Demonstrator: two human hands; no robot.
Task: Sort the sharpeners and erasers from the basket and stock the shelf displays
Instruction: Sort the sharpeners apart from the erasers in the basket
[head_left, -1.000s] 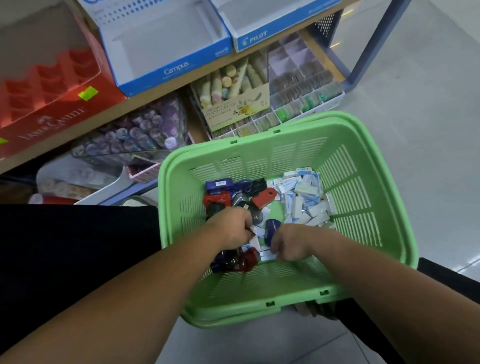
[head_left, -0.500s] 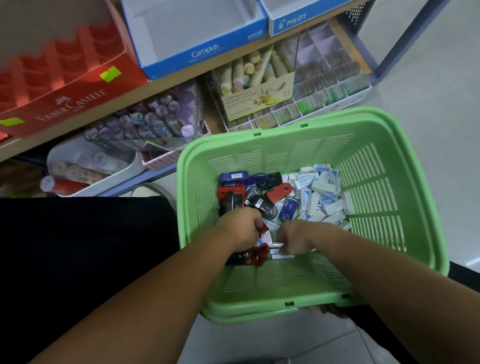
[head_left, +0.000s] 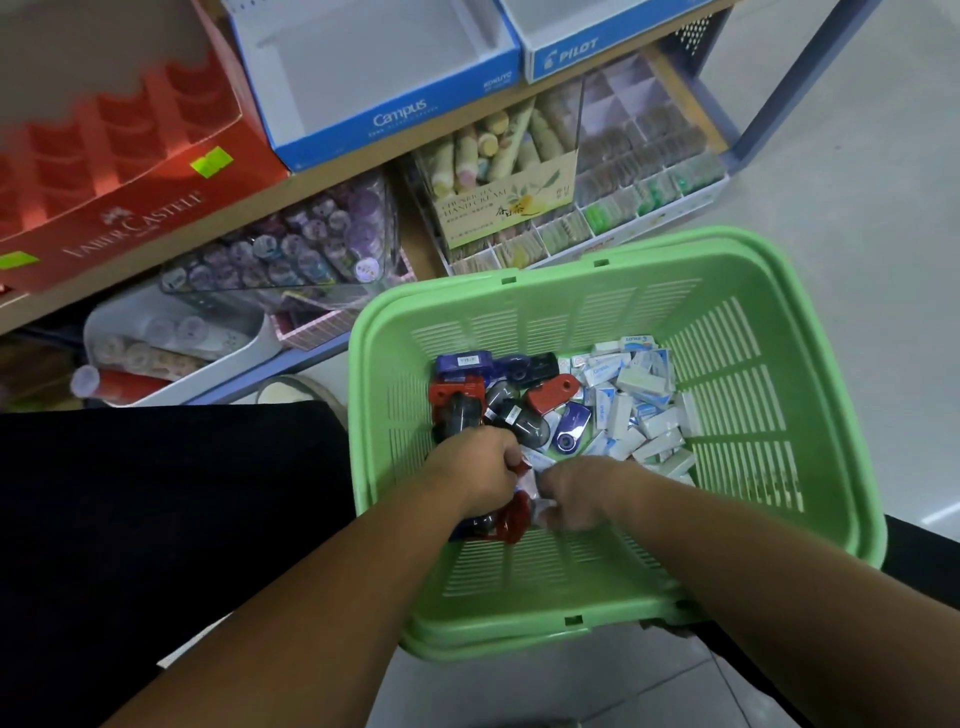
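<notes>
- Barely shifted within the basket (head_left: 571, 312), left grip (head_left: 480, 467) curls round dark and red sharpeners (head_left: 514, 519).
- Beside it, right grip (head_left: 576, 499) is blurred among erasers (head_left: 639, 410); its hold is unclear.

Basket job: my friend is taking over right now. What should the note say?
Left hand grips red and dark sharpeners low in the green basket.
Right hand is curled beside it, blurred; grip unclear.
More sharpeners lie at the basket's left, erasers at its right.
Done: rough split only; Campus box and Pilot box on the shelf look empty.
Left: finish sorting, stock the displays.
</notes>
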